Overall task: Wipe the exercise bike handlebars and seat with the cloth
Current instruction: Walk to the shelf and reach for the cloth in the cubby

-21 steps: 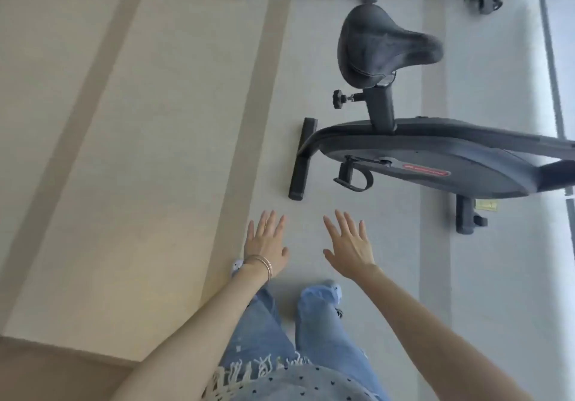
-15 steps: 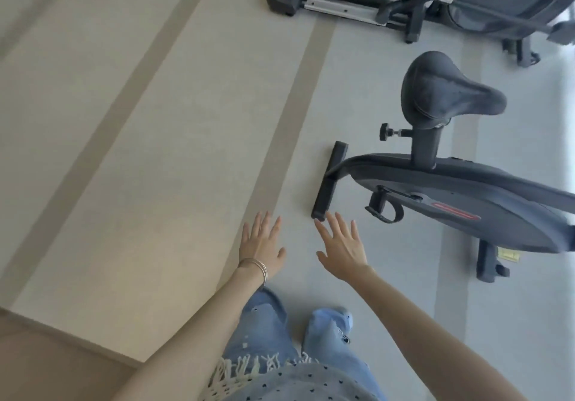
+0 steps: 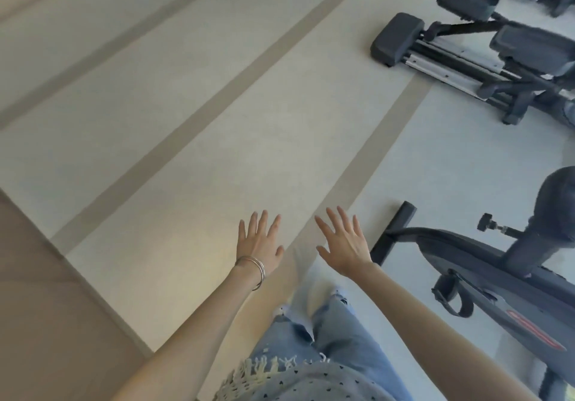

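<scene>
Both arms reach forward over the pale floor (image 3: 186,127), backs of the hands up. The left hand (image 3: 259,243) hangs in the air with its fingers (image 3: 263,223) straight and slightly spread, released and grasping nothing; thin metal bangles (image 3: 253,268) circle its wrist. The right hand (image 3: 345,246), just to the right and apart from it, is likewise flat, fingers fanned out and holding nothing. The exercise bike (image 3: 497,279) stands near, on the right of the scene, partly cut off by the frame edge. Its rear stabiliser bar (image 3: 393,232) lies on the floor just right of the right hand, not touching it, and the dark body carries a red label (image 3: 535,329) and a strapped pedal (image 3: 445,288). The black seat (image 3: 557,204) sits on its post at the right edge, only partly in view, with a small adjusting knob (image 3: 485,222) sticking out to the left of the post; both hands are well apart from it. Far off at the upper right stands a second exercise machine (image 3: 460,55) with silver rails. Darker stripes (image 3: 224,102) cross the floor diagonally, and a brown surface (image 3: 46,307) borders it at the near left. Below the hands show ripped light-blue jeans (image 3: 339,335) and the fringed hem of a dotted top (image 3: 311,382).
</scene>
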Demonstrator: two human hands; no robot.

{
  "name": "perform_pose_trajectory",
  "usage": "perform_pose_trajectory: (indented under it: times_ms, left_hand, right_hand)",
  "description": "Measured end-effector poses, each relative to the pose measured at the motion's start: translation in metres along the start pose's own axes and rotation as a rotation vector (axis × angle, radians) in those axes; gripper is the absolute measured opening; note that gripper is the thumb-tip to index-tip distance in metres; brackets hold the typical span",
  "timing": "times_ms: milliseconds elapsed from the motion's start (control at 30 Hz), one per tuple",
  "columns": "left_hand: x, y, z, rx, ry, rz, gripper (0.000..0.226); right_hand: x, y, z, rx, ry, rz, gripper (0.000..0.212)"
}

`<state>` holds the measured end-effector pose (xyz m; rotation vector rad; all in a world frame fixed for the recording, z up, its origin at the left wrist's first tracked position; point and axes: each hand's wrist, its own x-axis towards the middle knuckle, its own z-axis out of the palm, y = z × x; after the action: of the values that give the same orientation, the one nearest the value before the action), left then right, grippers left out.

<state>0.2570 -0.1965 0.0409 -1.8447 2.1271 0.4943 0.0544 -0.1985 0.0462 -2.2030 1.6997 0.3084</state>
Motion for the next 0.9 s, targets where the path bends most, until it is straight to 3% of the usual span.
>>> perform_pose_trajectory:
  times_ms: [200,633,900]
  left_hand:
    - [0.048,-0.006,-0.022,-0.041,0.013,-0.075,0.070]
    - [0.225,0.014,-0.124,-0.093,0.058,-0.200,0.068]
    - [0.299,-0.027,-0.170,-0.091,0.073,-0.275,0.070]
  right_hand:
    - [0.067,0.018,-0.029,-0.055,-0.084,-0.096,0.066]
    - [0.255,0.095,-0.148,-0.106,-0.029,-0.192,0.065]
    - [0.353,0.098,-0.190,-0.143,-0.036,-0.240,0.065]
